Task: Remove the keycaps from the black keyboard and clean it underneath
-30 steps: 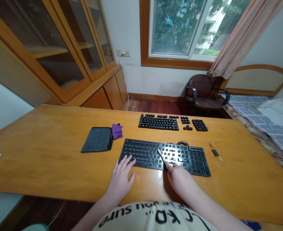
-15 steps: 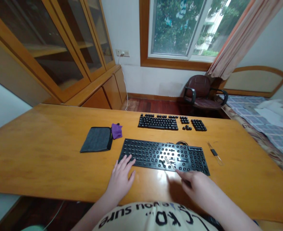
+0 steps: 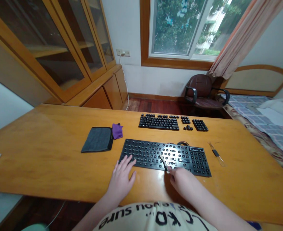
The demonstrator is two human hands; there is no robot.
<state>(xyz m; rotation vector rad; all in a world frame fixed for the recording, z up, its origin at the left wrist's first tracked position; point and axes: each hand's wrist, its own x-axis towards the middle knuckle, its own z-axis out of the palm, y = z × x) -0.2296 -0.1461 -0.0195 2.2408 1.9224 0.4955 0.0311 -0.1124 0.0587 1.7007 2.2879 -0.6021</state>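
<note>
A black keyboard base (image 3: 153,155) with its keycaps off lies on the wooden table (image 3: 47,154) in front of me. My left hand (image 3: 121,179) rests flat with fingers spread, the fingertips on the base's near left corner. My right hand (image 3: 183,183) is closed on a thin pale stick-like tool (image 3: 163,160), whose tip reaches over the middle of the base. The removed black keycaps (image 3: 158,122) are laid out in keyboard order farther back.
A grey pouch (image 3: 98,140) and a purple cloth (image 3: 117,131) lie left of the base. A small wire keycap puller (image 3: 216,153) lies to the right. Beyond the table are a dark armchair (image 3: 204,91), wooden cabinets and a bed.
My right hand drew back to the right with the tool, then returned to the left, so the tool's tip is over the middle of the base again. The left hand stayed put.
</note>
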